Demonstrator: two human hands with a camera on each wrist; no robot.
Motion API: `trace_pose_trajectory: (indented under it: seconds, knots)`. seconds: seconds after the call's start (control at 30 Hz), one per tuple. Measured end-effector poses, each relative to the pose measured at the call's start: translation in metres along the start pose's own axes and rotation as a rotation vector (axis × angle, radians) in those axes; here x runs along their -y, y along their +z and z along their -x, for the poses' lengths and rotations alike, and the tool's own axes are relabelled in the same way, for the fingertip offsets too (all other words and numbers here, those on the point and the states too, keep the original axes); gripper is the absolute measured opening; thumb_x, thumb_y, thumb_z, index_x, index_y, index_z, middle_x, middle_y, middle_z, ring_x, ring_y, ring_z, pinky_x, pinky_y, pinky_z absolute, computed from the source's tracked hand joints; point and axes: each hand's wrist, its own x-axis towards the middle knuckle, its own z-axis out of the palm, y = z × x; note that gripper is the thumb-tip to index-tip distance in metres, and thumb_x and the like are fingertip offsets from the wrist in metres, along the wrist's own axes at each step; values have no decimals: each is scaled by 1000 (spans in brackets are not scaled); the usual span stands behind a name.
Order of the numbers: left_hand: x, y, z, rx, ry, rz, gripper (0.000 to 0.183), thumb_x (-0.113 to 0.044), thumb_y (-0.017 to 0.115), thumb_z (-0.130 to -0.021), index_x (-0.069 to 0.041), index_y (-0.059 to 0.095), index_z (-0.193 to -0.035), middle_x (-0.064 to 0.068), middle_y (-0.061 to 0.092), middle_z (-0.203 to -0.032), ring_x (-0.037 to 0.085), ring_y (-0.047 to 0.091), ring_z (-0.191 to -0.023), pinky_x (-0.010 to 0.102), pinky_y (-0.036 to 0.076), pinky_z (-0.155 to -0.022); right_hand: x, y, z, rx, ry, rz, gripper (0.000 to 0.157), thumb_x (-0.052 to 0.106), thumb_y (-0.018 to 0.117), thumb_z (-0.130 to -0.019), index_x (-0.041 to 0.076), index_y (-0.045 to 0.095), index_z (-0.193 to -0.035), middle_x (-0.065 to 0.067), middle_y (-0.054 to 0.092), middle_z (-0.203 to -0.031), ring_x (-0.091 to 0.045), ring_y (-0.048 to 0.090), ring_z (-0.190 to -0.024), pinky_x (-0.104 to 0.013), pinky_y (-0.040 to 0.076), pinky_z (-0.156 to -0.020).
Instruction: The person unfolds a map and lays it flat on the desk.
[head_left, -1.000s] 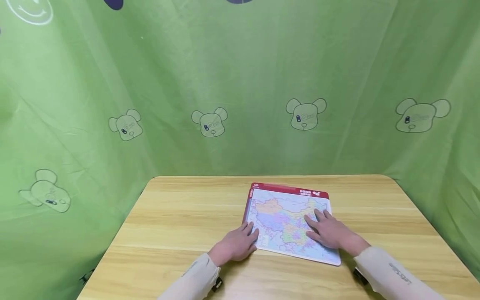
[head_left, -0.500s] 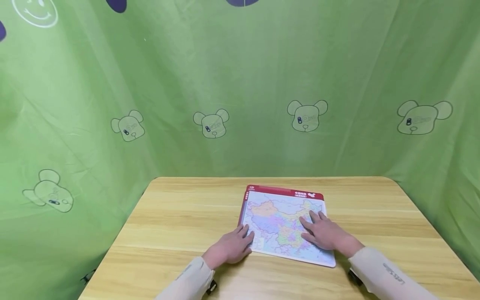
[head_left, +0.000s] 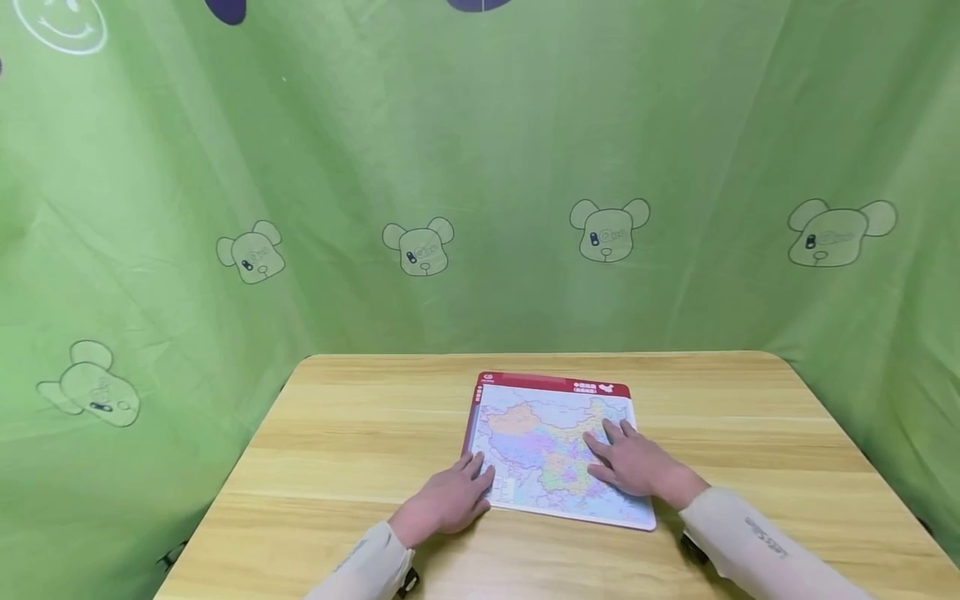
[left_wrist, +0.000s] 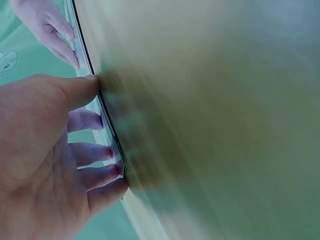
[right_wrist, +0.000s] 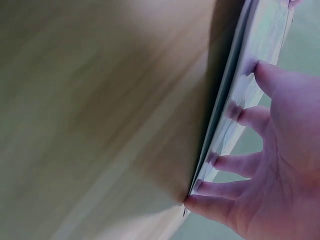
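Fingers (left_wrist: 90,153), left hand (head_left: 448,502): spread, tips on the near left corner of the map board (head_left: 546,450), thumb against its near edge; no pinch shown.
Fingers, right hand (head_left: 636,463): spread, tips on the right part of the printed face, little finger by the right edge.
Board position: on the table (head_left: 750,433), around mid-width; red band (head_left: 536,382) along the far side; right end turned slightly nearer.
Change, last second: board slid left, both hands travelling with it; skew little altered.
Meaning, judged: a sliding shift under two-handed pressure, not a lift; board now more central, not squared to the table.
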Motion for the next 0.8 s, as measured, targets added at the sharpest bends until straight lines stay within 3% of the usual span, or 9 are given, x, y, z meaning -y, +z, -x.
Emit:
trace_pose_trajectory:
  seconds: [0.43, 0.8]
  knots:
    - [14, 9, 9, -16, -6, 17, 56, -42, 44, -98, -15, 36, -146, 12, 27, -152, 31, 27, -138, 42, 31, -108, 13, -1, -10, 28, 8, -2, 59, 44, 49, -96, 4, 46, -140, -36, 33, -140, -61, 28, -124, -65, 29, -100]
    - [18, 7, 17, -18, -21, 38, 55, -41, 45, -98, -13, 37, -146, 14, 28, -151, 32, 28, -137, 43, 30, -109, 17, 2, -20, 53, 15, -8, 60, 44, 48, -97, 5, 43, -142, -35, 31, -142, -60, 26, -126, -64, 27, -102]
